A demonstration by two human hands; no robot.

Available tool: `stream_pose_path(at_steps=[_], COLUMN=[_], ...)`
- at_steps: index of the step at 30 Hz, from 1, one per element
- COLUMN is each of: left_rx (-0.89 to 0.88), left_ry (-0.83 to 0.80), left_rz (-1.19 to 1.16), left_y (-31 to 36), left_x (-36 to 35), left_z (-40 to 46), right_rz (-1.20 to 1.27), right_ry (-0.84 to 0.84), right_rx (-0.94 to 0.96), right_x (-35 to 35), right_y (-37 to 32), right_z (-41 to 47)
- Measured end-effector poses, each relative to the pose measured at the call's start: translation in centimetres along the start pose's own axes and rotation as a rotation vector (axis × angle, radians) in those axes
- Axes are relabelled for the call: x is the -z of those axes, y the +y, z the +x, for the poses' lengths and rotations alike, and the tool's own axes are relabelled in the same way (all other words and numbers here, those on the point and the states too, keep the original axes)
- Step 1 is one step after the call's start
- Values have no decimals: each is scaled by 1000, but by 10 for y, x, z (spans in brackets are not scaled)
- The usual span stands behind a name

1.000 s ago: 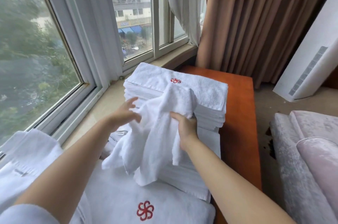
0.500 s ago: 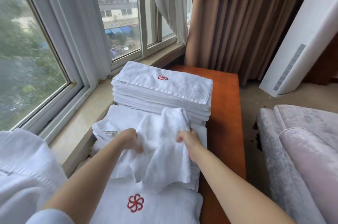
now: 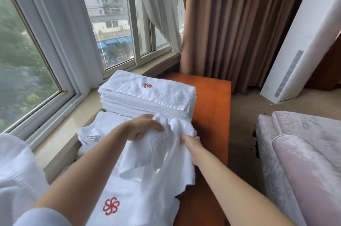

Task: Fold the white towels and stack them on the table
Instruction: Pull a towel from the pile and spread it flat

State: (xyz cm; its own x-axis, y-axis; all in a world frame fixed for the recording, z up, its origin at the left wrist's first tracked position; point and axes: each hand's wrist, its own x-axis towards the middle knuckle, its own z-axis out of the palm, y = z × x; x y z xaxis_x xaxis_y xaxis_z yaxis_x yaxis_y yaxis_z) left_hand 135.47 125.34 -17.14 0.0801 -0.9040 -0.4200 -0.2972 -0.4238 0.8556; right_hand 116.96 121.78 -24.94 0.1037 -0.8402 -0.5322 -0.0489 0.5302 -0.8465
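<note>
A crumpled white towel hangs between both hands above the orange-brown table. My left hand grips its upper left part with curled fingers. My right hand pinches its right edge. Behind them stands a neat stack of folded white towels with a red flower logo on top. Under the held towel lie flatter white towels, and a towel with a large red logo lies nearest me.
The window sill runs along the left of the table. A loose white cloth pile sits at the lower left. A grey-pink sofa stands at the right, a white standing air conditioner and brown curtains behind.
The held towel has come down from in front of the stack to just above the flat towels. My left hand has closed on it and both hands have drawn closer together.
</note>
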Motion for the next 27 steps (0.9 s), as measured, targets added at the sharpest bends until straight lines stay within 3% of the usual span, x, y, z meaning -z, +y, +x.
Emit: stream_pose_path(at_steps=[5,12,21,27], left_rx=[48,-32,-153,-119], left_ry=[-134,77,272,343], left_rz=[68,-23,-3,78], left_y=[41,81,102,117], left_x=[-84,-172,-198,-200], left_z=[19,62,122,194], right_rz=[-43,-17,15,-68], right_ry=[68,165,276,261], right_rx=[-49,-96,38,24], right_x=[88,183,197,192], right_y=[-8,-41,-70,-95], right_z=[14,49,92,175])
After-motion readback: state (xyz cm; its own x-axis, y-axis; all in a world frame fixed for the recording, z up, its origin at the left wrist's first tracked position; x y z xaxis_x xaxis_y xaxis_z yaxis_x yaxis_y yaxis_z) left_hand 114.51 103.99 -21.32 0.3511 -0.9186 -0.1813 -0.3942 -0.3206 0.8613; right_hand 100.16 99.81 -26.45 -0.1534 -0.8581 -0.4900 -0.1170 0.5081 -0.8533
